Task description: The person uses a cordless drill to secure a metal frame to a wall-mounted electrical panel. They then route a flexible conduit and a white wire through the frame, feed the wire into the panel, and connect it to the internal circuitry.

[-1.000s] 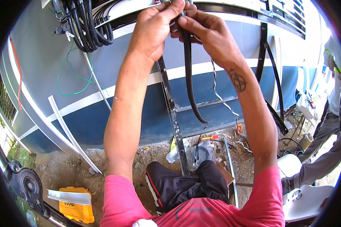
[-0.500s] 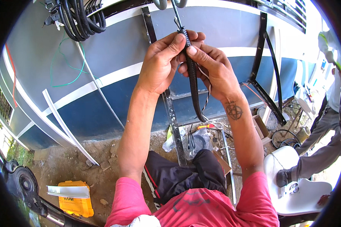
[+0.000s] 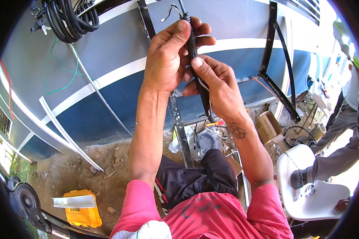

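A black corrugated conduit [image 3: 192,44] runs upright in front of me, with thin wires [image 3: 170,9] sticking out of its upper end and bending left. My left hand [image 3: 167,55] grips it near that end, thumb against the ribbed side and some fingers spread behind. Lower down, my right hand [image 3: 216,77] is closed round the conduit, thumb on its front. A thin pale wire runs along the conduit beneath my right hand. The conduit's lower part is partly hidden by that hand and wrist.
A black metal frame [image 3: 269,44] stands against the grey and blue wall. Coiled black conduit [image 3: 66,20] hangs upper left. A yellow case [image 3: 82,215] lies on the ground. At right are a white plastic chair [image 3: 285,179], a cardboard box [image 3: 267,126] and another person's leg [image 3: 331,159].
My right hand has slid down the conduit, away from my left hand, which stays near the upper end. The wire ends now bend out to the left. The view has shifted slightly.
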### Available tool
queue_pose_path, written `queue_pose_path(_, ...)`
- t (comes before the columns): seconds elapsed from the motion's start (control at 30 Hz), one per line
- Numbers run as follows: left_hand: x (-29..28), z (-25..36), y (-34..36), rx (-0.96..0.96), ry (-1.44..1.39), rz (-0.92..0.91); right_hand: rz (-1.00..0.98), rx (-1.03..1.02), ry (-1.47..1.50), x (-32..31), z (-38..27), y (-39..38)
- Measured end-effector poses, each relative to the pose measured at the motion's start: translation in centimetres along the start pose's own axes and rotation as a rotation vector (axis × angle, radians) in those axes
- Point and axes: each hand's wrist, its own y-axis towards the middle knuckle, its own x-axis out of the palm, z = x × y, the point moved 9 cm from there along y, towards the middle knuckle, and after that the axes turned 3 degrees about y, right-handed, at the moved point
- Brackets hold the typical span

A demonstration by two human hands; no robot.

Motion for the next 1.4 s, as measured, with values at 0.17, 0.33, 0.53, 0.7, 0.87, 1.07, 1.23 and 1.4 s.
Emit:
queue_pose_path(0.17, 0.3, 0.6, 0.2, 0.008, 0.054, 0.01, 0.024, -0.07, -0.084, -0.2, -1.1, -0.4)
queue_pose_path(0.33, 0.7, -0.2, 0.2, 0.037, -0.01, 0.097, 0.032, -0.039, -0.054, -0.9, -0.9, -0.9)
queue_pose_path(0.53, 1.5, 0.0, 1.1, 0.047, -0.007, -0.027, 0.046, 0.034, -0.035, -1.8, 0.0, -1.7)
queue_pose_path(0.7, 1.7, -0.5, 0.8, 0.044, 0.021, 0.084, 0.06, 0.052, -0.071, -2.4, 1.0, -2.1)
queue_pose_path(0.87, 1.3, 0.5, 2.3, 0.07, -0.155, 0.03, 0.058, 0.146, -0.117, -1.9, 3.6, -3.6)
queue_pose_path(1.07, 0.7, 1.0, 1.9, 0.042, -0.122, 0.142, 0.06, 0.11, -0.097, -1.8, 2.8, -4.2)
queue_pose_path(1.23, 1.4, 1.6, 1.9, -0.008, -0.179, 0.174, 0.102, 0.126, -0.273, -1.6, 1.5, -4.2)
queue_pose_path(1.4, 1.6, 1.4, 2.2, 0.01, -0.171, 0.218, 0.134, -0.056, -0.227, -1.3, -0.9, -1.7)
